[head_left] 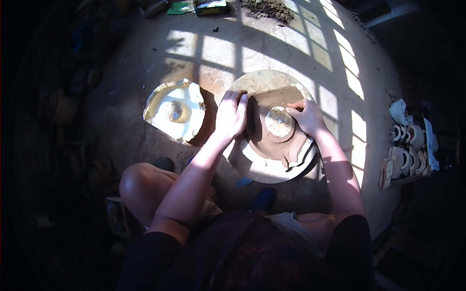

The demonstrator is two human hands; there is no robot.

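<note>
In front of me a round turntable carries a pale plaster mould lined with brown clay. A whitish round knob rises from the middle of the clay. My left hand lies over the left side of the mould, its fingers bent together onto the clay edge. On the other side, my right hand has thumb and fingers drawn into a pinch beside the knob, over the clay. Whatever sits between those fingertips is too small to make out. Near the right front, the clay edge looks uneven.
Left of the turntable lies a second whitish mould piece with a broken-looking edge and a central knob. Several curved pieces stand in a row at the right. A dark crumbly heap and a green item lie at the far side.
</note>
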